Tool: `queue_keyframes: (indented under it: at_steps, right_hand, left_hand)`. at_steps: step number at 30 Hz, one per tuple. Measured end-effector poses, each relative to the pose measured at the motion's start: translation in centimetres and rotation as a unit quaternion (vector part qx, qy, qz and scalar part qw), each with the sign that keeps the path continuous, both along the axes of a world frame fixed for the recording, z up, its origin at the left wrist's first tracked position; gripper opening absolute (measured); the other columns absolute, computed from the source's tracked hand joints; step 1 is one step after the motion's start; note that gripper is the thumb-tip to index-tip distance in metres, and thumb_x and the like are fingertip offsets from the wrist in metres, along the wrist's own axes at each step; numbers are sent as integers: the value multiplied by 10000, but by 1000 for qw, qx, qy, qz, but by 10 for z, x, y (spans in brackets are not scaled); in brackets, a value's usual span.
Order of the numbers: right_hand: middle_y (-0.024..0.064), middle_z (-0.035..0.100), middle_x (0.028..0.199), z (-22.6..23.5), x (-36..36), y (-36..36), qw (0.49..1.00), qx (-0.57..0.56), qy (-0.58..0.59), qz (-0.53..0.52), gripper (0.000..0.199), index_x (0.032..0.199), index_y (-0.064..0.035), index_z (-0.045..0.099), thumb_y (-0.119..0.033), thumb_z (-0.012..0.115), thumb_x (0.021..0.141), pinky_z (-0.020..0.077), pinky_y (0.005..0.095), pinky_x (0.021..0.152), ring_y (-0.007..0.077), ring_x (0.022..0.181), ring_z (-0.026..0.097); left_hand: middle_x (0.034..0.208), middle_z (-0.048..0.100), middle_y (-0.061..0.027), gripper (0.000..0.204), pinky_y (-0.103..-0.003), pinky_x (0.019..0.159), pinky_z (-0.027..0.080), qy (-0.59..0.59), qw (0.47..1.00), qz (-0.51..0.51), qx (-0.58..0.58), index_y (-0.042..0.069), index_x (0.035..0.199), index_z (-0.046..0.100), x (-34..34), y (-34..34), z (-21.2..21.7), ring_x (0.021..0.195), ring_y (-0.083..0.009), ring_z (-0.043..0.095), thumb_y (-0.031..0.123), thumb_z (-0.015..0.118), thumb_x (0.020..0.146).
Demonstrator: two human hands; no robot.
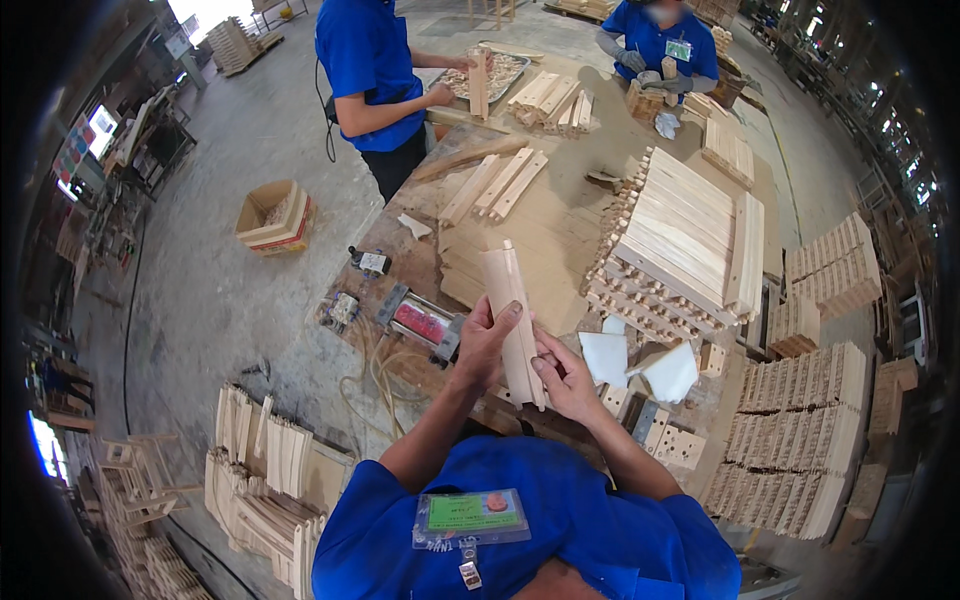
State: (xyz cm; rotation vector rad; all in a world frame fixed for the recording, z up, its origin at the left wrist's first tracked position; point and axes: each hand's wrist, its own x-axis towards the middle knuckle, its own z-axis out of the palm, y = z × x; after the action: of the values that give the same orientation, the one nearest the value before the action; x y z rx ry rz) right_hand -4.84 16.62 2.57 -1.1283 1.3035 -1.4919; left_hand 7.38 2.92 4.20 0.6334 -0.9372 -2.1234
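Note:
Between my two hands is a long pale wooden slat [513, 340], held tilted above the near edge of the workbench. A dowel-like peg shows at its far end. My left hand [487, 345] grips its left side near the middle, the thumb lying across its face. Lower down, my right hand [568, 376] is closed on the right edge, fingers partly hidden. A large stack of similar slats [680, 230] with pegged ends lies to the right. Just left of my left hand is a metal clamp-like device [420, 322] with a red part inside.
White foam pieces [604, 358] and drilled wooden blocks [680, 446] lie right of my hands. Several slats [508, 185] rest farther up the bench. Two co-workers in blue shirts [372, 60] stand beyond. A box [275, 215] sits on the floor; stacked wood [790, 440] stands right.

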Motion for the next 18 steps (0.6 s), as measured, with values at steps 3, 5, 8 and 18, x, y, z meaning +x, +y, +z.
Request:
queue_keyframes:
  at_steps: [3, 5, 8, 18]
  right_hand:
    - [165, 656, 1393, -4, -1, 0, 1000, 3, 6, -4, 513, 1578, 31, 434, -60, 555, 1088, 502, 316, 1034, 168, 1194, 646]
    - [168, 654, 1400, -4, -2, 0, 1000, 7, 14, -4, 511, 1577, 31, 435, -60, 553, 1088, 497, 318, 1043, 172, 1200, 645]
    - [182, 649, 1403, 0, -3, 0, 999, 22, 28, 1, 519, 1570, 31, 445, -67, 572, 1076, 495, 324, 1048, 193, 1214, 644]
    - [288, 582, 1251, 32, 11, -8, 880, 77, 453, -119, 831, 1509, 44, 426, -93, 787, 774, 528, 499, 956, 459, 1179, 593]
  left_hand:
    - [1095, 710, -138, 306, -352, 790, 625, -12, 999, 17, -30, 28, 1305, 553, -1, 3, 0, 905, -190, 718, 188, 651, 1063]
    - [1095, 710, -134, 306, -347, 789, 622, -3, 1000, 19, -25, 30, 1307, 554, -1, 5, -2, 906, -184, 715, 186, 651, 1062]
    - [1098, 709, -128, 308, -346, 789, 619, 2, 1000, 22, -16, 37, 1317, 552, -1, 5, -4, 911, -178, 711, 173, 653, 1060]
    - [1077, 674, -55, 291, -281, 829, 543, -71, 985, 157, -7, 27, 1253, 544, -40, 47, -29, 935, -102, 642, 124, 700, 1028]
